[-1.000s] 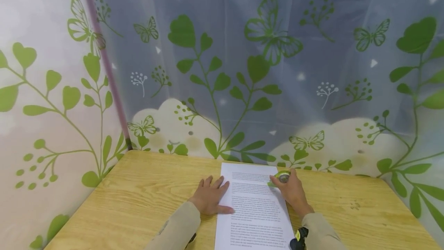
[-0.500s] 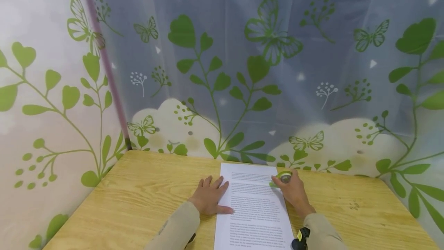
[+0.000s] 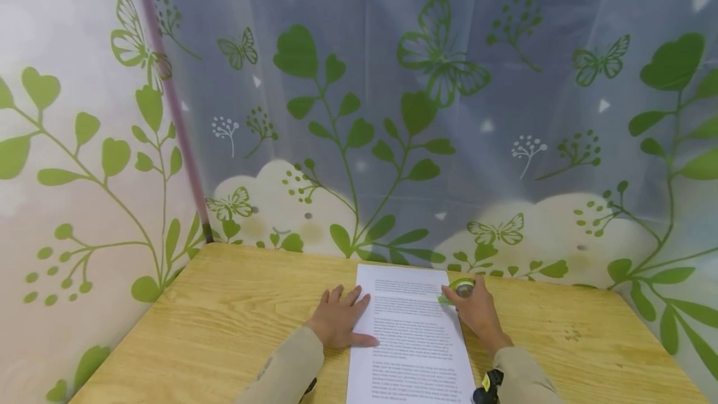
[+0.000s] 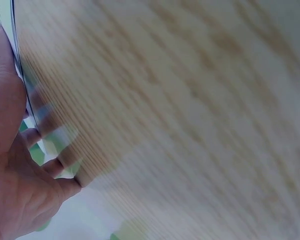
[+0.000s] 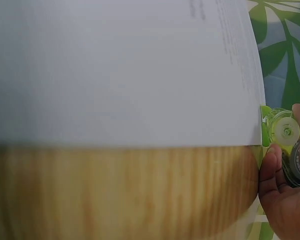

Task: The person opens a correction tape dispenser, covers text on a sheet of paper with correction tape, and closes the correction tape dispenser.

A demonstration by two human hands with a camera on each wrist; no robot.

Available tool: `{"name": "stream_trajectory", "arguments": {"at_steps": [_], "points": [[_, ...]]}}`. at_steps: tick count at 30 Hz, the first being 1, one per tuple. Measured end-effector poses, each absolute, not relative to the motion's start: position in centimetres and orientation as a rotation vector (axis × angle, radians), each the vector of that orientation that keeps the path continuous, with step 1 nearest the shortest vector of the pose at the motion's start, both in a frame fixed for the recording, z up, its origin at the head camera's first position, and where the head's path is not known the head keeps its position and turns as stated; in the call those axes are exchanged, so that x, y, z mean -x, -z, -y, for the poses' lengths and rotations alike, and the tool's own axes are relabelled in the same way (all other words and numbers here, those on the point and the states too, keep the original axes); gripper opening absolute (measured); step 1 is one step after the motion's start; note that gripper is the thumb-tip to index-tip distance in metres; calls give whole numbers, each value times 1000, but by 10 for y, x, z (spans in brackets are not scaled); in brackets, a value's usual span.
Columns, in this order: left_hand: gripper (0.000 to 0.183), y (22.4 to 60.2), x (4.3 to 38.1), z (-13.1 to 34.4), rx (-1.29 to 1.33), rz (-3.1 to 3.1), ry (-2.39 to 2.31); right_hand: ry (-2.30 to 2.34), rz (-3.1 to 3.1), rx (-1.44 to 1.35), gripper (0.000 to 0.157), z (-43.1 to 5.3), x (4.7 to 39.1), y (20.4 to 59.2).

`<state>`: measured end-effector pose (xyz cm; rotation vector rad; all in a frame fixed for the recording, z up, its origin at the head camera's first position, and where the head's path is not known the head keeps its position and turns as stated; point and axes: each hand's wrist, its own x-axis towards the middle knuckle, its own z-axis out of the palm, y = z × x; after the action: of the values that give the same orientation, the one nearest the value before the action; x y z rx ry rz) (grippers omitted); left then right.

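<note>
A white printed sheet [image 3: 412, 348] lies on the wooden table, its lines of text running across it. My left hand [image 3: 339, 320] rests spread over the sheet's left edge, thumb on the paper and fingers apart. In the left wrist view, the fingertips of the left hand [image 4: 27, 175] meet the tabletop beside the paper's edge. My right hand [image 3: 478, 312] holds a green see-through correction tape [image 3: 464, 290] between thumb and fingers, at the sheet's upper right edge. Its round reel shows in the right wrist view, where the green tip of the correction tape [image 5: 286, 131] overlaps the paper's edge.
The wooden table [image 3: 241, 304] extends to both sides of the sheet. Behind its back edge hangs a curtain [image 3: 359, 142] printed with leaves and butterflies. A black strapped device [image 3: 488, 386] sits on the right wrist.
My right hand has slid the correction tape a short way to the right, to the sheet's right edge. The left hand and the sheet stay in place.
</note>
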<state>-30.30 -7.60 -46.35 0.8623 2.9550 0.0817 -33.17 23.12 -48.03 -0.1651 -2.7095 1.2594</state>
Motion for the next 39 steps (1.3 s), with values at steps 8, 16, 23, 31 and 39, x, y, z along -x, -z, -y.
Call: {"name": "stream_trajectory", "arguments": {"at_steps": [8,16,23,31,39], "points": [[91,465,304,76,-865,-2954,-81,-1244,2717,176,77,-232,332,481],[90,464,304,75,-859,-2954,-59,-1267,2713,172,77,-233,330,479],[91,466,304,76,-873,-2960,-68,-1298,2710,178,74,-233,328,478],[92,473,308,78,-906,-2973,-91,-1560,2579,295,85,-241,330,484],[91,474,311,76,-877,-2970,-67,-2166,2113,477,82,-251,332,478]]}}
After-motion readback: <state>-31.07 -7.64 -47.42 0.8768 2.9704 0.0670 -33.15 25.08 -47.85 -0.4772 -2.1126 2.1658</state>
